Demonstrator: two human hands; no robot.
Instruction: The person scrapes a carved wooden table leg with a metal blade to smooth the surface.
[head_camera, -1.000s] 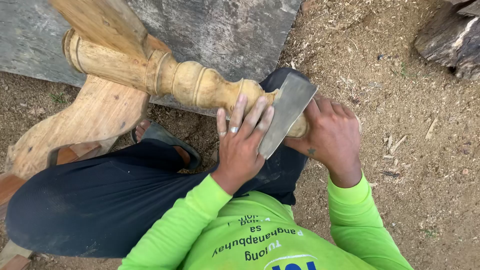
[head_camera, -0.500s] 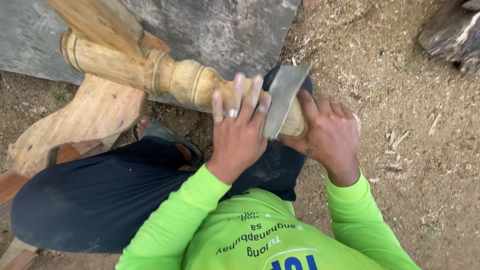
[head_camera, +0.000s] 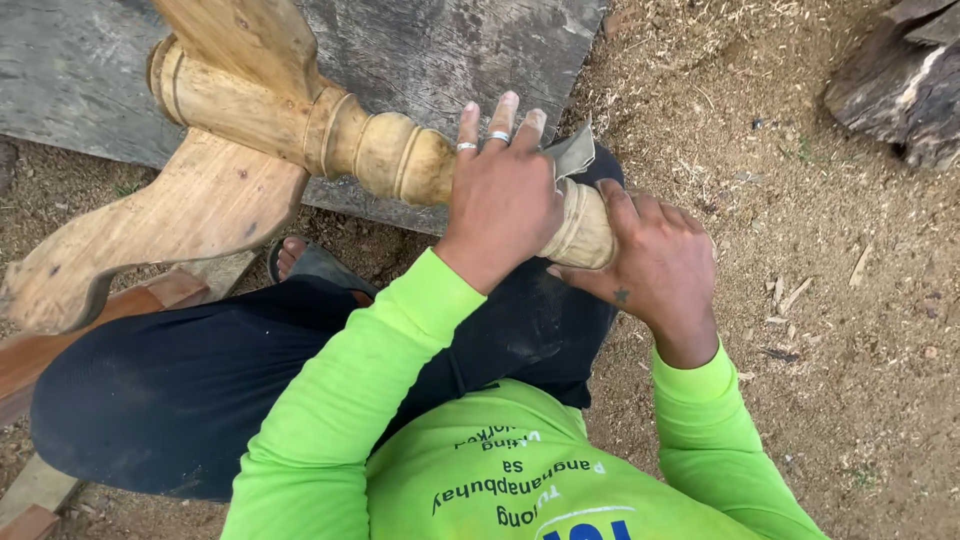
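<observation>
A turned wooden post (head_camera: 370, 150) with rings and beads lies across my lap, joined to curved wooden feet (head_camera: 190, 215) on the left. My left hand (head_camera: 500, 195), with two rings, presses a grey sheet of sandpaper (head_camera: 572, 152) over the post near its end. My right hand (head_camera: 655, 265) grips the post's end from the right side. Most of the sandpaper is hidden under my left hand.
A weathered grey board (head_camera: 440, 50) lies behind the post. A dark log (head_camera: 895, 80) sits at the top right. Sawdust and wood chips cover the dirt ground (head_camera: 800, 300). My dark trousers (head_camera: 200, 380) and a sandalled foot (head_camera: 305, 262) are below the post.
My left hand has slid forward over the post, folding the sandpaper down so that only a corner shows. The right hand has shifted lower around the post's end.
</observation>
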